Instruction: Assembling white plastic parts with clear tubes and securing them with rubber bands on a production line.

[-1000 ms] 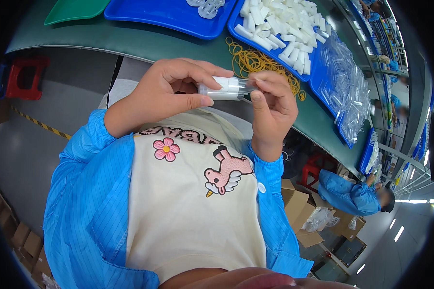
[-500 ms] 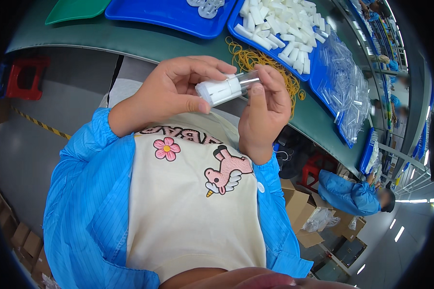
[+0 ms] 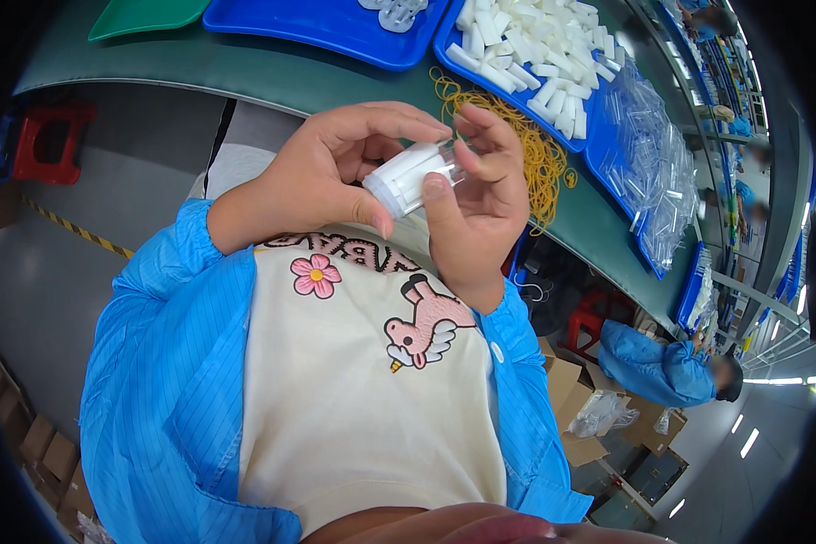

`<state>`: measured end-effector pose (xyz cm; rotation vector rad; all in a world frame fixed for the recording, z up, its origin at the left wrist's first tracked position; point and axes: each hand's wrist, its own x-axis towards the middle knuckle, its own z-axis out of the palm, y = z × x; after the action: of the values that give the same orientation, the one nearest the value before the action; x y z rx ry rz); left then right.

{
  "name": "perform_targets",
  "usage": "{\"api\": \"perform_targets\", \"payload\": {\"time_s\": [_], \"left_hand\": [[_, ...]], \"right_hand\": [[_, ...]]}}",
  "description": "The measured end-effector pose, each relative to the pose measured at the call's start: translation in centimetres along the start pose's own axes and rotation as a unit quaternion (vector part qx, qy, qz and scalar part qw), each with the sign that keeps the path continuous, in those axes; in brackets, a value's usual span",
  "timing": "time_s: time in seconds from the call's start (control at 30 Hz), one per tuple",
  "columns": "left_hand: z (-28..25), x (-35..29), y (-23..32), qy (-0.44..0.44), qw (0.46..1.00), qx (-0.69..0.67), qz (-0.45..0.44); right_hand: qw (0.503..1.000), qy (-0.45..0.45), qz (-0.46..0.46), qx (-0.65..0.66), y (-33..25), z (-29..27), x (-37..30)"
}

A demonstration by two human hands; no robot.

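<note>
Between my two hands, a short bundle of white sticks (image 3: 410, 177) sits tilted in a translucent round holder (image 3: 385, 198). My left hand (image 3: 322, 163) is closed around it, thumb below at the holder and fingers over the top. At its other end, clear plastic tubing (image 3: 451, 161) pokes out. My right hand (image 3: 482, 195) pinches that end, its thumb against the white sticks and its fingers curled beside the clear part. Part of the clear piece is hidden behind the right fingers.
Beyond my hands, yellow rubber bands (image 3: 508, 136) lie heaped on the green table (image 3: 308, 80). Blue trays there hold white blocks (image 3: 526, 54) and clear plastic tubes (image 3: 648, 168). Another blue tray (image 3: 335, 45) holds clear round parts (image 3: 397, 13), beside a green tray (image 3: 145, 16).
My right hand has moved left, closer to my left hand. The clear tubing between them now sticks out less from the white sticks. The bundle is tilted more steeply.
</note>
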<state>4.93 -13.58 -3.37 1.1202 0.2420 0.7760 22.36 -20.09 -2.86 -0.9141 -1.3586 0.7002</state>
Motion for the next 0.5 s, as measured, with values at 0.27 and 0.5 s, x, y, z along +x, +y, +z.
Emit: {"api": "perform_targets", "payload": {"time_s": [0.27, 0.5], "left_hand": [[-0.41, -0.19, -0.23, -0.028, 0.999, 0.013, 0.039], [-0.20, -0.25, 0.11, 0.014, 1.000, 0.024, 0.000]], "right_hand": [[0.998, -0.012, 0.015, 0.055, -0.47, 0.66, -0.18], [1.000, -0.014, -0.005, -0.007, 0.24, 0.12, 0.14]]}}
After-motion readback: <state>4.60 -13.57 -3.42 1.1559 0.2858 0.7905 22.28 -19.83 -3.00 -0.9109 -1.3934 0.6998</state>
